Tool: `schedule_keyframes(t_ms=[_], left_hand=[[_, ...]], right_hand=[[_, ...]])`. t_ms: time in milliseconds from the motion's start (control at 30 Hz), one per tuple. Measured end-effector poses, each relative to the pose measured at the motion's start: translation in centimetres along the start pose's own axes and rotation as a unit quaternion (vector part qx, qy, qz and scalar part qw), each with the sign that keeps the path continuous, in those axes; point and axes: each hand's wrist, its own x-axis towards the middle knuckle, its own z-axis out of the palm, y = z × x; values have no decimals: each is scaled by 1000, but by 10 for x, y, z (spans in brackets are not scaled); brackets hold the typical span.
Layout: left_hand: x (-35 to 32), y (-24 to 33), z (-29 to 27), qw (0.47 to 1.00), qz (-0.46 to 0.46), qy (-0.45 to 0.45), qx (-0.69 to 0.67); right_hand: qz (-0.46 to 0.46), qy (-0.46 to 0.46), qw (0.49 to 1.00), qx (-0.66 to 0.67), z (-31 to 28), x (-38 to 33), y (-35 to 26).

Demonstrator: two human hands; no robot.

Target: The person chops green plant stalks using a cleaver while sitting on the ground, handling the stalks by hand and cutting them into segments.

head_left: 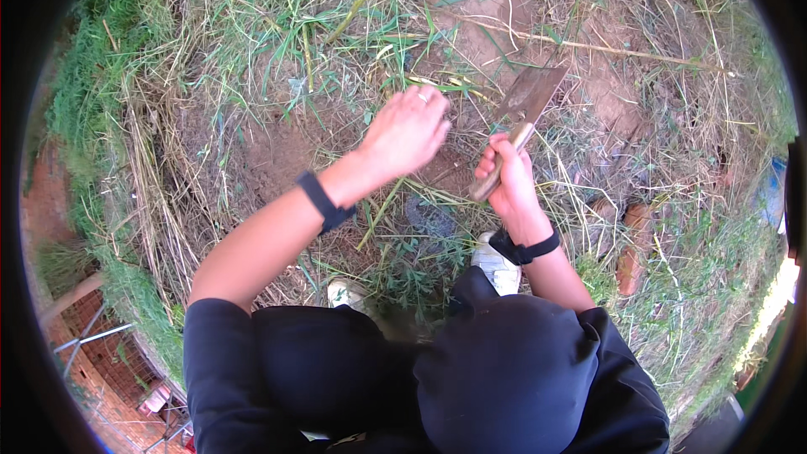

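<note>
My right hand is closed round the handle of a cleaver. Its broad, rust-brown blade tilts up and to the right, away from me, above the ground. To its left, my left hand hovers over the grass with its back turned up and a ring on one finger. Those fingers are curled in and slightly blurred, and whatever may be in them is hidden. Green and yellowish grass stems lie just beyond the left fingertips. Below the hands, a low leafy weed grows between my shoes.
Loose cut grass and straw cover the bare brown soil. A reddish brick lies to the right of my right wrist. Long dry stalks are heaped on the left. A brick wall and metal bars stand at the lower left.
</note>
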Motion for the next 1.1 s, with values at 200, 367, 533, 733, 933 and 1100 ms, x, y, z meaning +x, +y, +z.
schedule_keyframes(t_ms=[200, 367, 533, 733, 933, 1100], left_hand=[[22, -59, 41, 996, 27, 31, 82], [15, -66, 34, 999, 5, -47, 17], [0, -83, 22, 998, -6, -55, -42], [57, -80, 15, 967, -239, -62, -57], [69, -65, 30, 964, -248, -83, 55], [50, -74, 27, 931, -357, -65, 30]], right_hand=[[15, 19, 987, -160, -33, -2, 9], [-26, 25, 969, -246, -40, -6, 13], [-36, 12, 963, -267, -44, -5, 14], [-48, 30, 941, -334, -39, -5, 23], [-45, 34, 925, -375, -36, -4, 27], [-94, 61, 899, -424, -51, 2, 32]])
